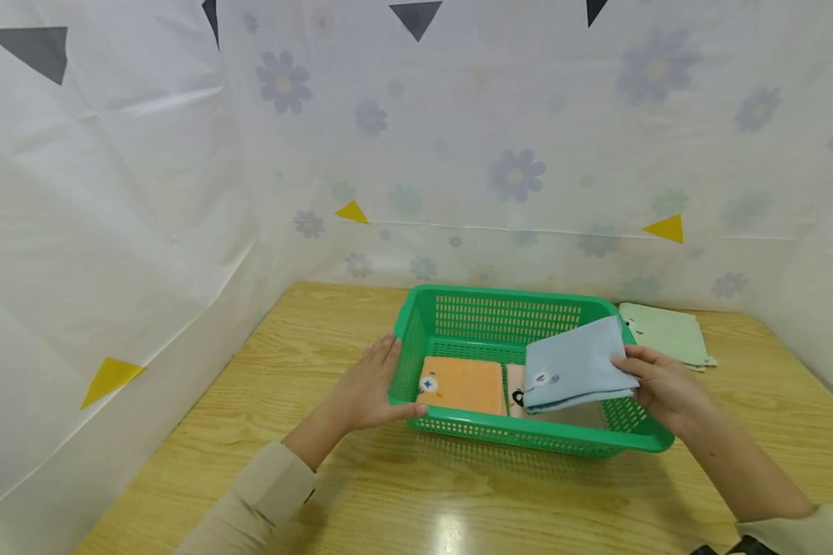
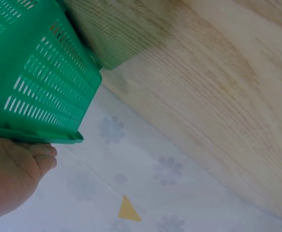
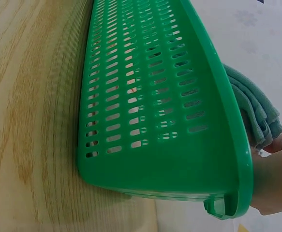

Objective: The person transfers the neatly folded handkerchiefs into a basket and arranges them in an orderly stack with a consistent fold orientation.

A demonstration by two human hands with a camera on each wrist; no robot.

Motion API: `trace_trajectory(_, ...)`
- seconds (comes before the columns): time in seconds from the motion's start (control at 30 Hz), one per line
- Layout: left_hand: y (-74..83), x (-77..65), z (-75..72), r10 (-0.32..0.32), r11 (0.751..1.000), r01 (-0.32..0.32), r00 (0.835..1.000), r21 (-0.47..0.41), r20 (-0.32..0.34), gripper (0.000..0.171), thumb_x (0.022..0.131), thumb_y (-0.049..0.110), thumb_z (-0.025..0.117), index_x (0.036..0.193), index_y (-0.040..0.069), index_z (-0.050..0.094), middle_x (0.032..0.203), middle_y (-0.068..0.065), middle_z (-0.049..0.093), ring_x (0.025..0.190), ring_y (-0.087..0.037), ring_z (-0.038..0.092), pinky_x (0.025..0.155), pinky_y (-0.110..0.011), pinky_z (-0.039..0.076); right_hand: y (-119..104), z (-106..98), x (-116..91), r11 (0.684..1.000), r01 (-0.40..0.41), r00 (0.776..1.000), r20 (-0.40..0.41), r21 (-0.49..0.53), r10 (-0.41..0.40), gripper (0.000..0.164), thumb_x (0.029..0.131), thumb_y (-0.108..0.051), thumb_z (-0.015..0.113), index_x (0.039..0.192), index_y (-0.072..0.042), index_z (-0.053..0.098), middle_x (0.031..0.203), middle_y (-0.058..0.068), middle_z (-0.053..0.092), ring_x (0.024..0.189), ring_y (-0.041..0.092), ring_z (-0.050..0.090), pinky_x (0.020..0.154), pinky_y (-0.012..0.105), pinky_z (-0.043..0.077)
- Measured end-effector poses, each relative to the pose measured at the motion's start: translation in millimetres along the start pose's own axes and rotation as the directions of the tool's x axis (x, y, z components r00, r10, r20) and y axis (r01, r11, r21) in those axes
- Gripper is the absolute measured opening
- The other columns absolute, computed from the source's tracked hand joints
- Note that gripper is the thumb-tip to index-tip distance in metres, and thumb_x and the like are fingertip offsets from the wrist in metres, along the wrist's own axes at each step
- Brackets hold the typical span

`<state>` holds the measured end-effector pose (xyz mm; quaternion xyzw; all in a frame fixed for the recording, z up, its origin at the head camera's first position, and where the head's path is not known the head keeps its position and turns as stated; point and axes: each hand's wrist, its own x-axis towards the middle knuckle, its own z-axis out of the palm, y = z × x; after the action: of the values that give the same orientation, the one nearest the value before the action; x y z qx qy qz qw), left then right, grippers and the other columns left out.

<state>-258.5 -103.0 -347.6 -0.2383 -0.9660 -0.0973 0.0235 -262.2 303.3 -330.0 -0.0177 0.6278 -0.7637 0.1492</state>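
In the head view, my right hand (image 1: 666,385) pinches a folded light-blue towel (image 1: 576,366) by its right edge, over the right part of a green plastic basket (image 1: 527,435). The right wrist view shows the towel's folded layers (image 3: 254,106) above the basket rim. My left hand (image 1: 364,385) rests against the basket's left end, fingers straight and thumb over the front rim. A folded orange towel (image 1: 465,383) lies inside on the left. Beside it is a pale pink towel (image 1: 516,385), partly hidden by the blue one.
A folded light-green towel (image 1: 666,333) lies on the wooden table (image 1: 403,493) behind the basket's right end. White sheeting with flowers (image 1: 458,139) rises behind the table and along its sides.
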Motion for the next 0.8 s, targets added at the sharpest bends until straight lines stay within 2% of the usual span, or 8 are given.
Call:
trace_trajectory(0.3, -0.6, -0.2, 1.0, -0.003, 1.0, 0.003, 1.0, -0.009, -0.004, 0.12, 0.072, 0.089, 0.022, 0.147, -0.005, 0.012, 0.155, -0.021, 0.008, 0.144, -0.033, 0.009, 0.117, -0.046, 0.015, 6.2, 6.6, 4.7, 1.0, -0.025, 1.0, 0.003, 0.004, 0.025, 0.019, 0.094, -0.013, 0.054, 0.09, -0.028, 0.064, 0.084, -0.011, 0.064, 0.072, 0.004, 0.063, 0.061, 0.018, 0.049)
trace_trajectory(0.4, -0.3, -0.1, 1.1, -0.004, 1.0, 0.004, 1.0, -0.019, -0.002, 0.121, 0.071, 0.089, 0.021, 0.147, -0.005, 0.011, 0.155, -0.021, 0.007, 0.144, -0.033, 0.008, 0.117, -0.046, 0.015, 8.1, 8.1, 5.2, 0.999, -0.029, 1.0, 0.006, -0.035, 0.03, 0.012, 0.094, -0.015, 0.054, 0.099, -0.026, 0.057, 0.086, -0.012, 0.064, 0.074, 0.003, 0.063, 0.063, 0.018, 0.049)
trace_trajectory(0.47, 0.1, -0.2, 1.0, -0.006, 1.0, 0.006, 1.0, -0.024, -0.001, 0.122, 0.07, 0.09, 0.02, 0.147, -0.004, 0.011, 0.155, -0.021, 0.007, 0.144, -0.033, 0.008, 0.117, -0.046, 0.015, 9.2, 9.4, 5.5, 0.998, -0.039, 0.999, 0.0, -0.057, 0.039, 0.013, 0.094, -0.016, 0.055, 0.104, -0.023, 0.052, 0.086, -0.013, 0.064, 0.074, 0.003, 0.063, 0.063, 0.018, 0.049)
trace_trajectory(0.67, 0.6, -0.4, 1.5, -0.011, 1.0, 0.011, 1.0, -0.025, -0.003, 0.12, 0.071, 0.089, 0.022, 0.147, -0.005, 0.011, 0.155, -0.021, 0.007, 0.144, -0.033, 0.008, 0.116, -0.046, 0.016, 12.4, 14.5, 8.8, 0.991, -0.063, 0.998, -0.002, -0.114, 0.063, 0.037, 0.095, -0.017, 0.053, 0.127, -0.009, 0.035, 0.086, -0.013, 0.062, 0.074, 0.003, 0.062, 0.064, 0.018, 0.049)
trace_trajectory(0.73, 0.4, -0.7, 1.8, -0.009, 1.0, 0.009, 1.0, -0.021, -0.007, 0.12, 0.072, 0.088, 0.023, 0.147, -0.005, 0.012, 0.155, -0.021, 0.008, 0.144, -0.033, 0.008, 0.116, -0.046, 0.016, 12.9, 15.7, 9.8, 0.99, -0.067, 0.998, 0.002, -0.124, 0.068, 0.04, 0.095, -0.017, 0.053, 0.128, -0.008, 0.034, 0.087, -0.013, 0.061, 0.075, 0.003, 0.062, 0.065, 0.019, 0.05)
trace_trajectory(0.8, 0.3, -0.7, 2.1, -0.007, 1.0, 0.006, 1.0, -0.017, -0.01, 0.12, 0.072, 0.088, 0.022, 0.147, -0.005, 0.012, 0.155, -0.021, 0.008, 0.144, -0.033, 0.008, 0.116, -0.046, 0.016, 13.2, 16.7, 10.2, 0.99, -0.073, 0.997, 0.004, -0.123, 0.074, 0.034, 0.095, -0.017, 0.053, 0.124, -0.01, 0.037, 0.087, -0.013, 0.061, 0.076, 0.003, 0.062, 0.066, 0.018, 0.051)
